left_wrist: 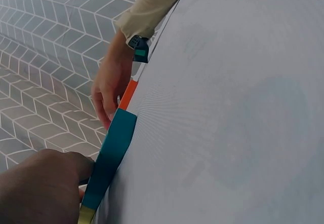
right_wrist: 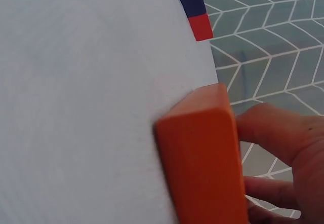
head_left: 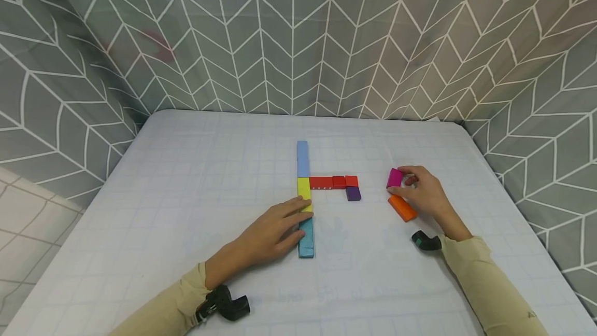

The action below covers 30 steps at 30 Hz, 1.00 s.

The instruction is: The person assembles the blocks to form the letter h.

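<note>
My left hand (head_left: 272,227) lies over the lower part of an upright line of blocks, its extended fingers touching the yellow block (head_left: 303,186) and the teal block (head_left: 306,245). A light blue block (head_left: 302,158) tops that line. From its yellow part a row of red blocks (head_left: 321,183) runs right, with a purple block (head_left: 353,194) below the row's end. Off to the right, my right hand (head_left: 426,193) pinches a magenta block (head_left: 394,178) between thumb and fingers. Just below it lies an orange block (head_left: 402,208), large in the right wrist view, where the magenta block is hidden.
A white sheet with faint grid lines covers the table (head_left: 186,170). Behind and beside it hangs a grey curtain (head_left: 261,40) with white zigzag lines. Black wrist devices sit at the left cuff (head_left: 224,304) and the right cuff (head_left: 426,241).
</note>
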{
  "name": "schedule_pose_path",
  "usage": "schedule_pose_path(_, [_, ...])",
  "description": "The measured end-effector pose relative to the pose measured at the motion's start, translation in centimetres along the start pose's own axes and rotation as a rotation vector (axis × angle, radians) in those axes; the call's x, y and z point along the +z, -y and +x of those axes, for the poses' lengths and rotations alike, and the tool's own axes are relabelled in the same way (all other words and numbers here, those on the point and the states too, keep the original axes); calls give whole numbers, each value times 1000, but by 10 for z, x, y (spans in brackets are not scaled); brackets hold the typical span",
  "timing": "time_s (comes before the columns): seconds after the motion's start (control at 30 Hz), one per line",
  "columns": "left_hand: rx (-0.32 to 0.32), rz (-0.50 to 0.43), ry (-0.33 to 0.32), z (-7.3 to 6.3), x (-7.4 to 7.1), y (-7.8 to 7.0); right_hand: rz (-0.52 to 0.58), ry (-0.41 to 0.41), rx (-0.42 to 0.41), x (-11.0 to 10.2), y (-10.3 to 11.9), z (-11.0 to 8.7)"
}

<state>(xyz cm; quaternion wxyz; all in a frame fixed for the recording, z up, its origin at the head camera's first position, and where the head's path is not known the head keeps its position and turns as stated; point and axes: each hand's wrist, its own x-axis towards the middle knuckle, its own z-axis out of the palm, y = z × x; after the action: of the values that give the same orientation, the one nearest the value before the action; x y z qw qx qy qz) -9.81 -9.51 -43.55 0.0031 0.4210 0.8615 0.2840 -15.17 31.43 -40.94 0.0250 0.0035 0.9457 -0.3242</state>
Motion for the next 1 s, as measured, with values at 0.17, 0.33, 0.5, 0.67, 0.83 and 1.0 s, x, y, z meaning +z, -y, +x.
schedule_pose_path(0.17, [-4,-3,3,0,0,0,39,-44,-17,-1,-4,0])
schedule_pose_path(0.33, [-4,-3,-2,0,1,1,63,-81,-38,-1,-3,-1])
schedule_pose_path(0.5, [3,-11,-8,0,1,1,74,-113,-72,-2,3,-4])
schedule_pose_path(0.67, [2,-11,-8,0,1,1,74,-126,-92,-2,10,-8])
schedule_pose_path(0.83, [5,-9,-8,0,2,1,76,-126,-97,-1,15,-11])
schedule_pose_path(1.0, [9,-10,-11,0,2,2,82,-132,-141,0,17,-14])
